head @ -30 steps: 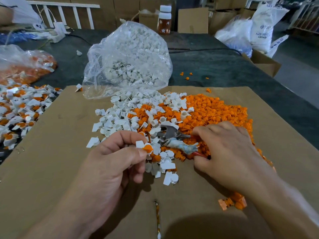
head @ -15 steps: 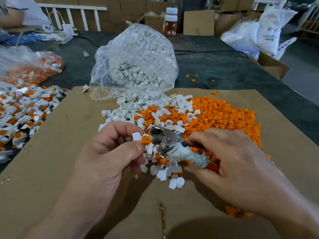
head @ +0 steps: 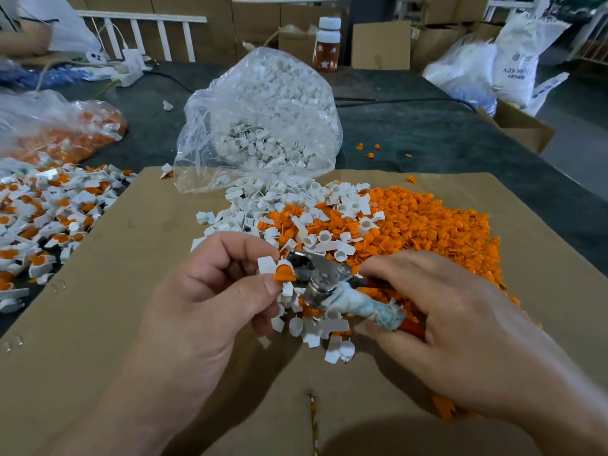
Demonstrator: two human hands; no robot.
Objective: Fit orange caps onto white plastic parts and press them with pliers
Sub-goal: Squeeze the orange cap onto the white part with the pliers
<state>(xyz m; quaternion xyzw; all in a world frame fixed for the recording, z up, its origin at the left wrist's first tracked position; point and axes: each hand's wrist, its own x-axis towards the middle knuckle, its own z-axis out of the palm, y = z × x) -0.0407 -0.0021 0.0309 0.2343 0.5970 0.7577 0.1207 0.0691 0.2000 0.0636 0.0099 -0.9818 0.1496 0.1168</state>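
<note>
My left hand [head: 210, 301] pinches a white plastic part [head: 267, 265] with an orange cap [head: 285, 273] seated on it, between thumb and fingers. My right hand [head: 447, 320] grips the pliers [head: 324, 281] by their cloth-wrapped and red handles. The metal jaws point left and meet the orange cap. Behind the hands, loose white parts [head: 279, 205] and a heap of orange caps [head: 424, 225] lie mixed on the cardboard sheet [head: 108, 324].
A clear bag of white parts [head: 263, 120] lies behind the heap. Capped white parts [head: 49, 218] are piled at the left, with a bag of orange pieces [head: 65, 133] behind. A bottle [head: 327, 44], cartons and white sacks [head: 513, 60] stand at the back.
Both hands have risen off the pile and come together. The pliers swung up from the heap, and their jaws now reach the cap on the part my left hand holds.
</note>
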